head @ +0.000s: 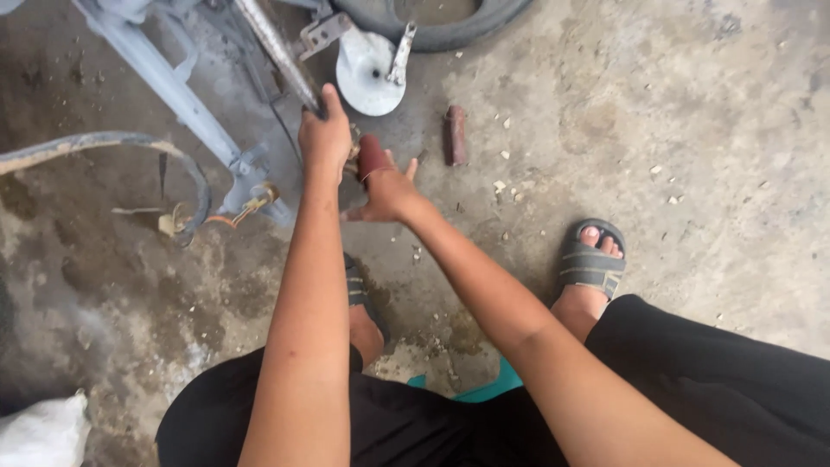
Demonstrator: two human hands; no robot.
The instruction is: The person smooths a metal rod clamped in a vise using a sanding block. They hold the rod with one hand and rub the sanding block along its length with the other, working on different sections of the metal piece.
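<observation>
My left hand (325, 131) is closed around a long, grimy metal rod (275, 47) that slants up toward the top of the view; the rod is dull grey and scuffed. My right hand (386, 188) is wrapped on a short reddish-brown cylinder (373, 156) just beside the left hand, with the thumb and one finger sticking out loose. A second cylinder (455, 135) of the same rusty colour lies on the floor (674, 104) nearby, apart from both hands. The floor is stained, cracked concrete scattered with small pale chips. A grey painted metal frame (177, 95) runs across the upper left with a dark hose (130, 143) curving beside it, and a white cone-shaped part (365, 73) sits below a rubber tyre (471, 26). I am in grey sandals (590, 264).
</observation>
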